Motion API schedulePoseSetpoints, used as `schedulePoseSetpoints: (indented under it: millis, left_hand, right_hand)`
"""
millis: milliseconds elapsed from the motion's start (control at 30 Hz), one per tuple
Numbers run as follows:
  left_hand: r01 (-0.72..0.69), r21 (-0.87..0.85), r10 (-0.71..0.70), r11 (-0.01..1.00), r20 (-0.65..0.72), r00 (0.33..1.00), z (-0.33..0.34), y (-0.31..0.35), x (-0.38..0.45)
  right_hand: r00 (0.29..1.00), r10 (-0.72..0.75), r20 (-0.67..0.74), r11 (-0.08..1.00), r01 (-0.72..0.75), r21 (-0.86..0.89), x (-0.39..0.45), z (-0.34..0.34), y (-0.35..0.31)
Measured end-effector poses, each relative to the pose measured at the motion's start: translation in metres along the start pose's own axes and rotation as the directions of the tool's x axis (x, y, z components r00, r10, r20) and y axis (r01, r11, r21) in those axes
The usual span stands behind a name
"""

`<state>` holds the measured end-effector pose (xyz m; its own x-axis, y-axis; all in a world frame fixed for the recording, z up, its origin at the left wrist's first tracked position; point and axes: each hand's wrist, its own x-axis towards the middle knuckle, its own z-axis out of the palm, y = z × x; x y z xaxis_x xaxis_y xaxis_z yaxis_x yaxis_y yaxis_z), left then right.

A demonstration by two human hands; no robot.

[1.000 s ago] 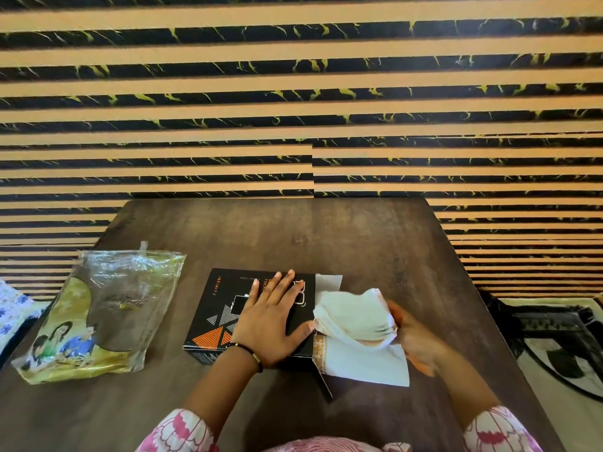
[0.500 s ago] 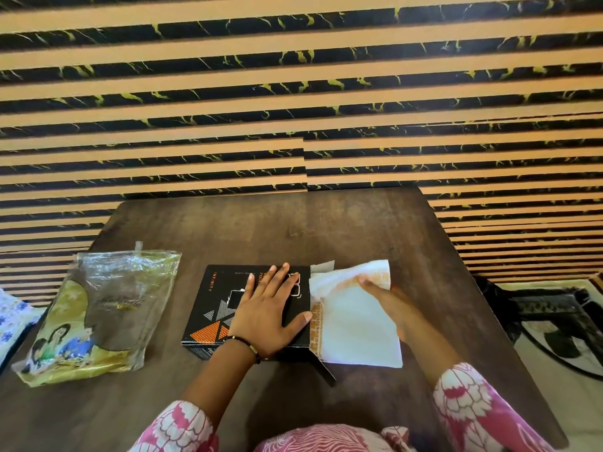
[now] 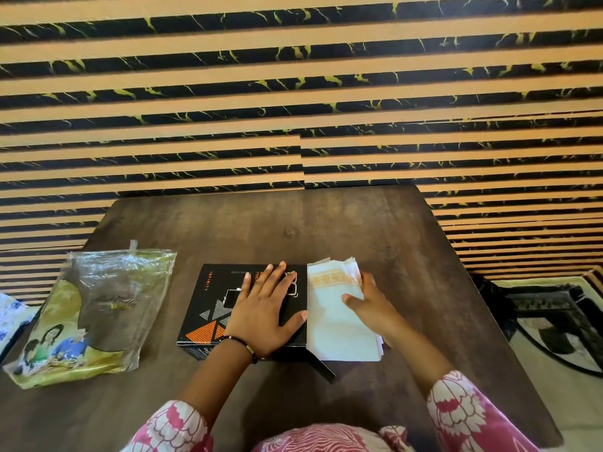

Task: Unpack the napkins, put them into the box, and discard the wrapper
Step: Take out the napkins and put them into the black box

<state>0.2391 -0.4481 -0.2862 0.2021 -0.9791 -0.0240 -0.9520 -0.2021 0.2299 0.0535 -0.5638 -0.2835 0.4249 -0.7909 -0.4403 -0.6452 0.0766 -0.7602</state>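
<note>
- The striped black and tan wall [image 3: 293, 93] is filling the background behind everything.
- The dark wooden bench [image 3: 293, 230] is carrying all the task's things.
- The crinkled clear and yellow wrapper [image 3: 94, 314] is lying at the bench's left side, well apart from the box.
- The black box [image 3: 212, 308] with orange triangles is sitting in the middle of the bench, a flap hanging open at its right end.
- The stack of white napkins [image 3: 339, 327] is lying at that right end, touching the box; whether any part is inside, I cannot tell.
- The left hand [image 3: 264, 311] is pressing flat on the box lid, fingers spread apart.
- The right hand [image 3: 368, 305] is resting on the napkins, thumb on top, fingers curling over their right edge.
</note>
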Motion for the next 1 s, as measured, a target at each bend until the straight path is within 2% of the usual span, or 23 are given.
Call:
schedulePoseSetpoints:
  millis: [133, 333, 533, 667, 733, 867, 1000]
  left_hand:
    - [0.004, -0.012, -0.004, 1.000, 0.003, 1.000, -0.001, 0.001, -0.001]
    - [0.009, 0.000, -0.009, 1.000, 0.002, 1.000, -0.001, 0.001, 0.001]
    - [0.008, 0.010, -0.007, 1.000, -0.014, 1.000, 0.002, 0.000, 0.001]
    - [0.012, -0.011, -0.013, 1.000, -0.026, 1.000, 0.000, 0.002, 0.000]
    - [0.015, -0.003, -0.015, 1.000, -0.026, 1.000, 0.000, 0.002, 0.000]
    - [0.011, -0.015, -0.012, 1.000, -0.041, 0.999, 0.001, 0.001, 0.001]
    - [0.016, -0.004, -0.016, 1.000, -0.035, 0.999, 0.001, 0.002, 0.000]
  right_hand:
    - [0.984, 0.148, -0.102, 0.976, -0.129, 0.176, 0.000, -0.001, 0.013]
    - [0.976, 0.139, -0.170, 0.988, -0.124, 0.097, -0.015, 0.032, 0.019]
    - [0.992, 0.095, -0.084, 0.984, -0.081, 0.157, -0.012, 0.039, 0.012]
    - [0.984, 0.169, -0.064, 0.910, -0.131, 0.393, -0.018, 0.029, 0.022]
    - [0.981, 0.187, -0.060, 0.884, -0.141, 0.445, -0.016, 0.028, 0.021]
    - [0.995, 0.094, -0.041, 0.950, -0.077, 0.301, -0.011, 0.041, 0.006]
    - [0.996, 0.045, 0.078, 0.975, -0.061, 0.211, -0.011, 0.052, 0.001]
